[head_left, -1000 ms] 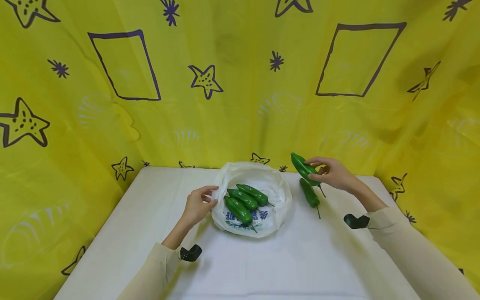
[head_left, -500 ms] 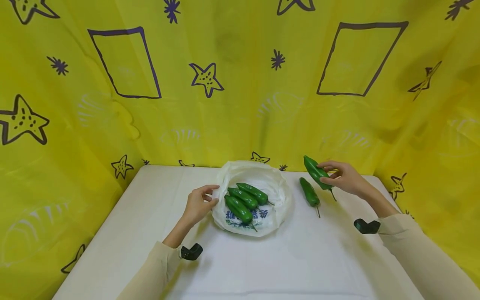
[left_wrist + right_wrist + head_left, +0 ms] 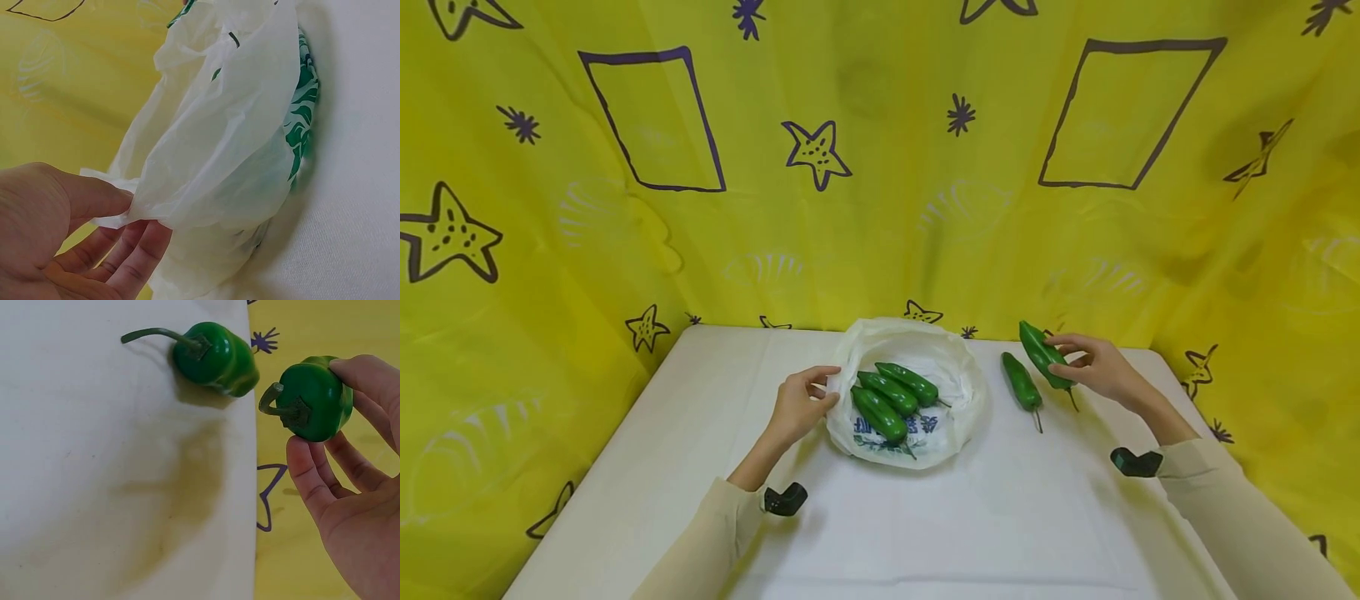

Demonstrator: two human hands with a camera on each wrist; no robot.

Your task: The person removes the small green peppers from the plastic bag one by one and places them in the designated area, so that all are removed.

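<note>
My left hand pinches the left rim of a white plastic bag between thumb and fingers; the left wrist view shows the thin plastic folded in that grip. Inside the wide-mouthed bag lie three green peppers side by side, stems toward the lower right. My right hand holds another green pepper by its sides, thumb opposite the fingers. In the right wrist view this pepper is raised, its stem end facing the camera. Just left of it, a second green pepper lies on the table.
The white table has its far edge against a yellow curtain printed with stars and frames. More curtain hangs at both sides. Blue and green print shows on the bag's inner face.
My right hand has carried its pepper to the right and slightly down, from above the lying pepper to beside it. My left hand keeps its hold on the bag's rim.
</note>
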